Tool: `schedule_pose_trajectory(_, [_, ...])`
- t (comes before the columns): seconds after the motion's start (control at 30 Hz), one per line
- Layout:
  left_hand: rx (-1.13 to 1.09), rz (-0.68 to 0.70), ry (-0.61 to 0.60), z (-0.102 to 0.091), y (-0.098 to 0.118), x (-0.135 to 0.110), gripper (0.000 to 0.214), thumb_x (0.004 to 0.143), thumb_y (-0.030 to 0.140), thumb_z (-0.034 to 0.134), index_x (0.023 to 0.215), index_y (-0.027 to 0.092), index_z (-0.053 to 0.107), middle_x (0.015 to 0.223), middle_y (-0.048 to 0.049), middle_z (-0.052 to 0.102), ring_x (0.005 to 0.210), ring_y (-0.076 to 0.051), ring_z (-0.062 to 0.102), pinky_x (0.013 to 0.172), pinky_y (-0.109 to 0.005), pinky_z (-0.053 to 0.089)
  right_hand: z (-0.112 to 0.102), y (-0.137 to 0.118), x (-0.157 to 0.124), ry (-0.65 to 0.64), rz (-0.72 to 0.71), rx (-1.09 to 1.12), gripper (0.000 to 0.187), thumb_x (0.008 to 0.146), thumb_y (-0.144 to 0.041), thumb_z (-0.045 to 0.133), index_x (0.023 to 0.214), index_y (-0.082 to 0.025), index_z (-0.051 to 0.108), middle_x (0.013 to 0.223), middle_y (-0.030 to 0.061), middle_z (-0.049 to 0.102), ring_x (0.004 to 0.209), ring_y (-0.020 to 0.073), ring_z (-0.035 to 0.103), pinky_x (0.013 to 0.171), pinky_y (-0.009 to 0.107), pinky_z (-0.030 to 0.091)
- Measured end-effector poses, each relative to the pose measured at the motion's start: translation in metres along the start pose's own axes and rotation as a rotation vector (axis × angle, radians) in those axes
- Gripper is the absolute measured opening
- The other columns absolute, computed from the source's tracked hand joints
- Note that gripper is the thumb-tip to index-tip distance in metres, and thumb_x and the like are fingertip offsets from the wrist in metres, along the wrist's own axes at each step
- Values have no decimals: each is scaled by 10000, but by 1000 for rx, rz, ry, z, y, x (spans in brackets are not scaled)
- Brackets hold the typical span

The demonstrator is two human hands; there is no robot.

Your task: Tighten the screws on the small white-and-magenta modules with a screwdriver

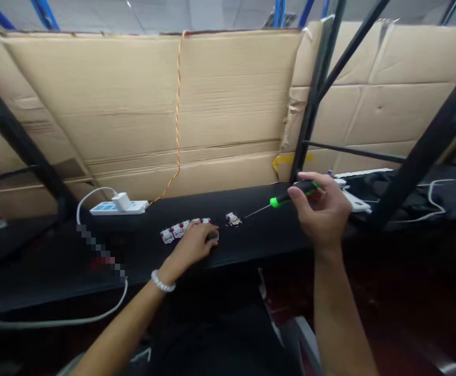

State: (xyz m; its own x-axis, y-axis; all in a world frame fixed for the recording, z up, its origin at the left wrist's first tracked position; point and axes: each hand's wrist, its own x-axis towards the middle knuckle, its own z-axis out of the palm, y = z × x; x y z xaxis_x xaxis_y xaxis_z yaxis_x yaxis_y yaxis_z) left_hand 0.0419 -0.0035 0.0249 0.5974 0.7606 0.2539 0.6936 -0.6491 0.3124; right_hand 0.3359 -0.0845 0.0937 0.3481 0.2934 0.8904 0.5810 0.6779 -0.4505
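My right hand (324, 209) grips a screwdriver (280, 200) with a black and green handle. Its thin metal shaft slants down to the left, and the tip is close to a small pile of screws and bits (233, 219) on the black tabletop (259, 243). My left hand (200, 239) rests at the right end of a row of small white and dark-red blocks (167, 236). Its fingers are curled around a small white piece (214, 237), mostly hidden by them. The hand also covers part of the row.
A white power strip (106, 208) with a plugged-in charger (121, 201) lies at the back left, its white cable hanging over the front edge. Cardboard (231, 104) walls the back. A black metal post (310, 115) rises behind my right hand, near white devices (357, 202) and cables.
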Motion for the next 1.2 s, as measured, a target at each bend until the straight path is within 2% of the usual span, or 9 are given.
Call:
schedule_pose_trajectory(0.1, [24, -17, -3, -5, 2, -10, 157, 918, 209, 728, 1066, 234, 773, 1242, -91, 799, 1207, -322, 707, 1164, -518, 393, 0, -1, 0, -5, -7, 2, 286, 897, -395, 828, 1134, -252, 754, 969, 37, 693, 808, 196, 697, 729, 341, 626])
schedule_pose_trajectory(0.27, [76, 1, -26, -5, 17, -5, 157, 903, 156, 703, 1029, 215, 775, 1171, -107, 791, 1147, -330, 708, 1067, -470, 450, 1, -2, 1, -27, -12, 2, 281, 901, -391, 825, 1129, -244, 754, 950, 34, 688, 794, 186, 686, 709, 333, 620])
schedule_pose_trajectory(0.4, [116, -1, -22, -3, 28, -7, 157, 892, 129, 687, 1009, 196, 768, 1151, -122, 774, 1167, -356, 690, 1047, -491, 457, -2, 0, 1, -35, -2, -2, 303, 902, -423, 820, 1134, -241, 749, 968, 44, 691, 808, 194, 686, 691, 339, 624])
schedule_pose_trajectory(0.57, [92, -30, -35, -14, 22, -33, 202, 827, 81, 705, 953, 229, 757, 1096, -82, 796, 1119, -324, 716, 1030, -453, 483, -5, 0, 3, -19, -8, -39, 310, 904, -455, 812, 1125, -247, 751, 985, 50, 710, 830, 207, 701, 726, 354, 638])
schedule_pose_trajectory(0.67, [26, -57, -17, -25, 16, -41, 103, 860, 161, 722, 909, 238, 770, 1056, -65, 812, 1059, -308, 733, 997, -432, 510, -6, 0, 4, -5, -10, -40, 294, 908, -455, 808, 1115, -254, 752, 991, 53, 716, 828, 209, 704, 719, 355, 637])
schedule_pose_trajectory(0.73, [3, -81, 7, -27, 15, -34, 54, 880, 224, 733, 899, 235, 782, 1019, -65, 813, 1000, -302, 739, 958, -420, 532, -5, 1, 5, -6, -13, -27, 285, 906, -441, 814, 1110, -252, 753, 990, 54, 717, 822, 205, 702, 707, 346, 630])
schedule_pose_trajectory(0.8, [11, -83, 58, -25, 17, -14, 94, 895, 249, 724, 953, 229, 795, 1066, -74, 806, 1019, -303, 736, 967, -415, 541, -5, 2, 5, -10, -13, -28, 290, 902, -439, 817, 1110, -247, 751, 981, 51, 717, 817, 203, 700, 703, 340, 625])
schedule_pose_trajectory(1.0, [76, -55, -24, 0, 28, 58, 271, 862, 79, 624, 960, 215, 838, 1076, -83, 819, 1042, -273, 751, 993, -366, 568, -5, 2, 3, -27, 0, -40, 304, 909, -435, 806, 1134, -239, 748, 989, 48, 713, 830, 205, 701, 726, 353, 632])
schedule_pose_trajectory(1.2, [139, -116, -35, 16, 33, 65, 346, 880, 45, 565, 994, 197, 853, 1048, -130, 832, 1031, -291, 768, 969, -380, 575, -7, 4, 4, -19, -8, -27, 284, 905, -402, 818, 1129, -241, 751, 964, 36, 695, 788, 181, 674, 685, 317, 611])
